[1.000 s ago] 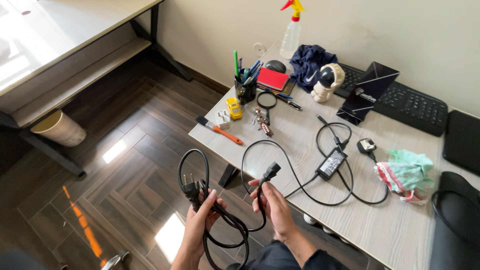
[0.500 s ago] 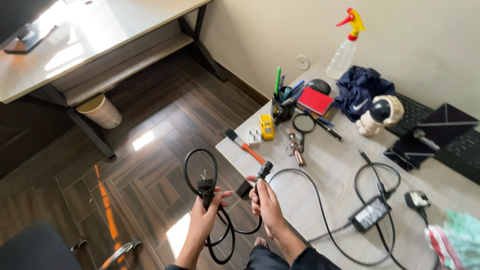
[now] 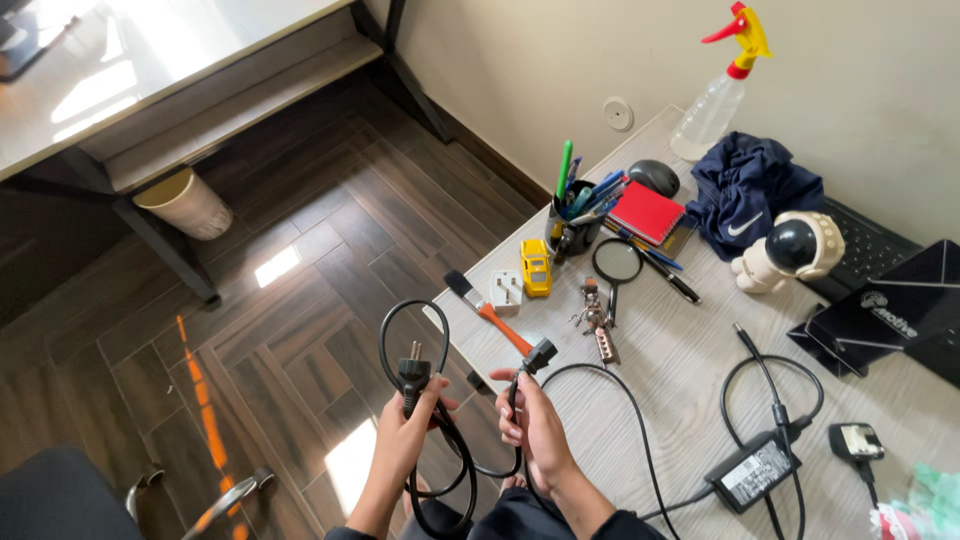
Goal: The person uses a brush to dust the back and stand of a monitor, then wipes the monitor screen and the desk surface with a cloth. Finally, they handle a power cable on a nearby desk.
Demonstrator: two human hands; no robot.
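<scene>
My left hand (image 3: pixel 400 440) grips a coiled black power cord (image 3: pixel 400 330) just below its two-pin plug (image 3: pixel 413 372), which points up. My right hand (image 3: pixel 530 420) pinches the same cord under its black socket end (image 3: pixel 540 353), held just off the desk's near edge. The cord loops hang down between my hands over the wooden floor. Another black cable (image 3: pixel 625 395) runs over the light desk (image 3: pixel 680 370) to a black power adapter (image 3: pixel 750 473).
On the desk lie an orange-handled brush (image 3: pixel 487 311), a white plug adapter (image 3: pixel 506 291), a yellow toy car (image 3: pixel 536 268), a pen holder (image 3: pixel 572 225), a magnifying glass (image 3: pixel 616 263), a red notebook (image 3: pixel 647 213), a spray bottle (image 3: pixel 715 95), a blue cloth (image 3: pixel 755 190), an astronaut figure (image 3: pixel 790 250). A bin (image 3: pixel 185 203) stands under another desk.
The view has swung left and down, so the desk things sit further right. My hands hold the same cord; the socket end has tilted towards the desk edge.
</scene>
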